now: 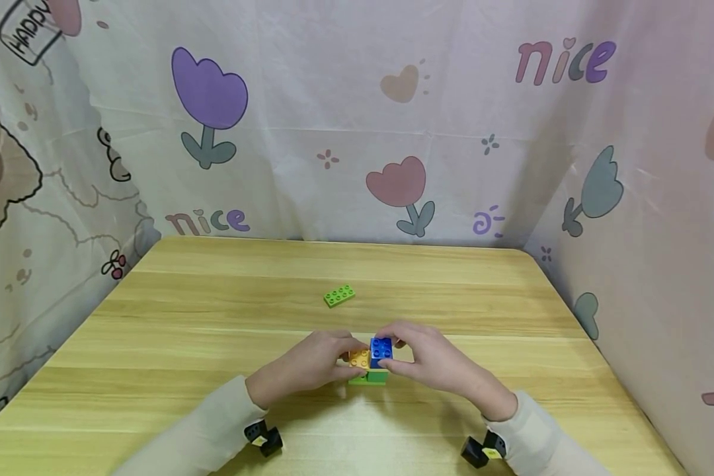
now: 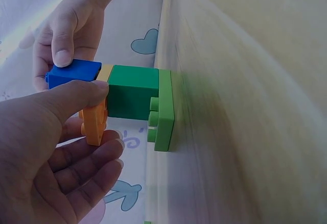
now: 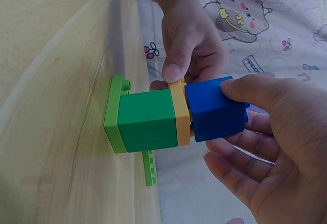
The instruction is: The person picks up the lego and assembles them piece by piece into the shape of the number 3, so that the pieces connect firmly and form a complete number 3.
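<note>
On the table, a light green plate brick (image 2: 165,114) carries a dark green block (image 3: 147,121) on one end. A thin yellow-orange plate brick (image 1: 359,359) lies across the top of that block and sticks out to the left. My left hand (image 1: 318,360) pinches this overhanging end between thumb and fingers. Over the plate's right end is a blue brick (image 1: 381,349), studs up. My right hand (image 1: 425,356) grips it, thumb on the near side and fingers behind. In the right wrist view the blue brick sits slightly tilted, with a narrow gap to the orange plate.
Another light green plate brick (image 1: 339,296) lies farther back on the wooden table (image 1: 214,284). A printed cloth (image 1: 309,99) hangs behind the table and along its sides. Small black devices (image 1: 264,439) are strapped at both wrists.
</note>
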{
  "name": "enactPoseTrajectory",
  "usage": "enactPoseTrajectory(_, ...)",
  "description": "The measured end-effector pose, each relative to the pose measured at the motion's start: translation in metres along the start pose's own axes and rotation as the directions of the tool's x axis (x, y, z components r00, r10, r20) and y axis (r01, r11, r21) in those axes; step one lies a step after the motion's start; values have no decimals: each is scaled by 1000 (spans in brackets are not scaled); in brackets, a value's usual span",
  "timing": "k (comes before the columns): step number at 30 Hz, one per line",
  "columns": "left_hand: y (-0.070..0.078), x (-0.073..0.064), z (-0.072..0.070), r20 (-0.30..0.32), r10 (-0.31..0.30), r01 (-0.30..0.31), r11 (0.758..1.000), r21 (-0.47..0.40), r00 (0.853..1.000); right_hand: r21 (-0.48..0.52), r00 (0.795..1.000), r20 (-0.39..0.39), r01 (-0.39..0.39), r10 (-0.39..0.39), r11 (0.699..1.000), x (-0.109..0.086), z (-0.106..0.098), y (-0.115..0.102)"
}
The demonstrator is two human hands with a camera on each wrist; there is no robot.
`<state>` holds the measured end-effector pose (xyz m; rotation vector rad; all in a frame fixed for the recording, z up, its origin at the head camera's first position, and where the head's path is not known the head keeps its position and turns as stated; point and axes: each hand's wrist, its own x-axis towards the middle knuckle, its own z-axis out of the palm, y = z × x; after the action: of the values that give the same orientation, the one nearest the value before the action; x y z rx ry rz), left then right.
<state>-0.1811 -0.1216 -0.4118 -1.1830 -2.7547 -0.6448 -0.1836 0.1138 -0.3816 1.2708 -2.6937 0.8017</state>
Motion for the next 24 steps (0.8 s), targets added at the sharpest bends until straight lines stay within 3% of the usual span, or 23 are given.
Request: enactPoseTrajectory(24, 3, 0, -1, -5, -7, 7, 1000, 10, 1000, 100, 1000, -10, 16, -15, 995, 0, 1, 3)
